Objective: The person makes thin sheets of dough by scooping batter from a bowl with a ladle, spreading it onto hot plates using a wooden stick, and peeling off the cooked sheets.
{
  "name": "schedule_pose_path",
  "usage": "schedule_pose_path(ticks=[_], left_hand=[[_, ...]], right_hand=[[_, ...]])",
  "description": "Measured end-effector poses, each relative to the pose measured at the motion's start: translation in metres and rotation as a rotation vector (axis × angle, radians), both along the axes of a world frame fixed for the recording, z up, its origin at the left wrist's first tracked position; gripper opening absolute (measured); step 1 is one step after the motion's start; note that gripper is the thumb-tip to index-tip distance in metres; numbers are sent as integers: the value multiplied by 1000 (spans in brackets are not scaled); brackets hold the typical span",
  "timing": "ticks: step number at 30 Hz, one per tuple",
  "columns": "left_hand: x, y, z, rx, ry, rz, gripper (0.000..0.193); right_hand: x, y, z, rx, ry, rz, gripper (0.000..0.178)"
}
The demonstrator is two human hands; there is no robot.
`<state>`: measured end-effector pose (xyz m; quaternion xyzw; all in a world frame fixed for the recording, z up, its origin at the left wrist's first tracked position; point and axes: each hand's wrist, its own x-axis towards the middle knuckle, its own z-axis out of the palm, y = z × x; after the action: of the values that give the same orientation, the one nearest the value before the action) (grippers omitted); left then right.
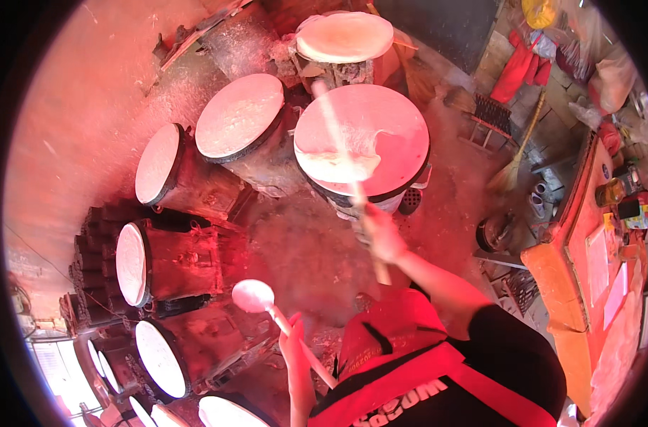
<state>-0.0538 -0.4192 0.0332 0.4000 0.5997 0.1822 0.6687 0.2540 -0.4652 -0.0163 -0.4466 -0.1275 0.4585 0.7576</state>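
Observation:
My right hand is closed round a long wooden stick, which is smeared by motion and reaches across a round griddle. Pale batter with a wavy edge lies on the near left part of that griddle. Lower down, my left hand grips the handle of a ladle. The ladle's round bowl looks coated in white and points up and to the left, away from the griddle. A red apron covers my front.
More round griddles with pale tops stand on drum-like stoves, curving round the left side. Behind the near griddle is another pale round top. At right are an orange-topped table, a broom and a small rack.

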Motion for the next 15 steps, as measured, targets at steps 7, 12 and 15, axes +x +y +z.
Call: schedule_pose_path(ticks=[7,12,15], left_hand=[[-91,-40,-10,172,131,137,31],[-114,-38,-22,59,149,191,32],[-87,-20,-14,39,143,148,32]], right_hand=[[-28,255,-88,-186,-233,-586,27],[-82,185,-64,-2,245,-427,29],[-84,112,-21,-168,235,-415,40]])
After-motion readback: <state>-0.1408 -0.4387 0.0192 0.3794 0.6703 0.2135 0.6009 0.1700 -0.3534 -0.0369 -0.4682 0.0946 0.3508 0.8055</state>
